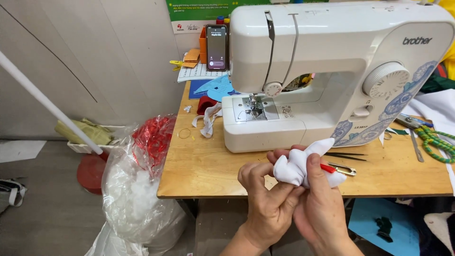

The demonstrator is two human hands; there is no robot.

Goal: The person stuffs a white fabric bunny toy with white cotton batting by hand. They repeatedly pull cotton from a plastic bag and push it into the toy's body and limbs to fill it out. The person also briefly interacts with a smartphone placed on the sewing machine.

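Observation:
My left hand (265,199) and my right hand (320,204) meet over the front edge of the wooden table (199,170). Both grip a small bunched piece of white cloth (296,166), its pointed end sticking up to the right. A red-handled tool (328,168) pokes out from under my right thumb; I cannot tell whether the hand holds it. The white sewing machine (332,71) stands just behind my hands, its needle area (255,106) bare.
A phone (216,47) leans upright at the back left of the table beside papers. Thread snips (343,169), black tweezers (348,155), a green beaded cord (438,142) lie at the right. White cloth scraps (206,121) sit left of the machine. Clear plastic bags (137,189) stand on the floor.

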